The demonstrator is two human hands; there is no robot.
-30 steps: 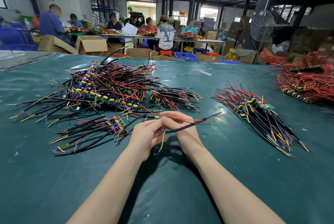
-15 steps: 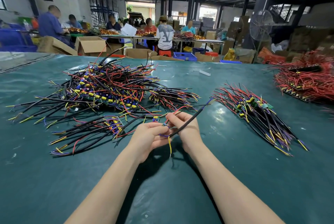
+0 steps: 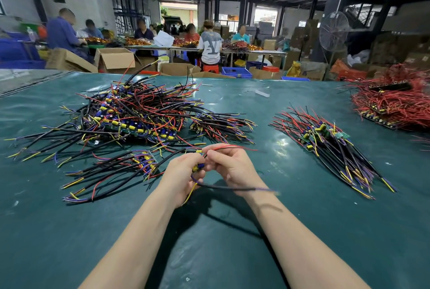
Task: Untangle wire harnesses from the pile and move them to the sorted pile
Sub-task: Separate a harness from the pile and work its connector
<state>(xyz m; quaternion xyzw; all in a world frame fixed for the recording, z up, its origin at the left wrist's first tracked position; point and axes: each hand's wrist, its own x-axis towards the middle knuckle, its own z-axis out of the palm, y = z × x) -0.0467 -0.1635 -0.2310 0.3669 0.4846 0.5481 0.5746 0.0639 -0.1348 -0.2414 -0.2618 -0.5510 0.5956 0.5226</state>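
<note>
The black lead (image 3: 232, 188) of the wire harness (image 3: 199, 167) has swung round; half a second ago it pointed up and away toward the sorted pile (image 3: 330, 146), and now it runs low beneath the right wrist, out to the right and close to the tabletop (image 3: 232, 253). The left hand (image 3: 183, 175) and the right hand (image 3: 232, 167) have stayed together just in front of the tangled pile (image 3: 139, 111); each grip is closed on the harness, fingers curled round its small blue-and-yellow component block. A thin red wire (image 3: 235, 147) trails right over the right hand's knuckles; a yellow wire end (image 3: 189, 193) hangs below the left palm. I judge this as the harness being turned and straightened in the hands; it has not yet gone to the sorted pile, which lies well apart to the right.

The component block is mostly covered by fingers; the tip of the black lead is smeared by motion. A dark lead from the loose bunch (image 3: 111, 172) runs up to the left hand's fingers; whether it belongs to the held harness or is still tangled with it, I cannot tell.
</note>
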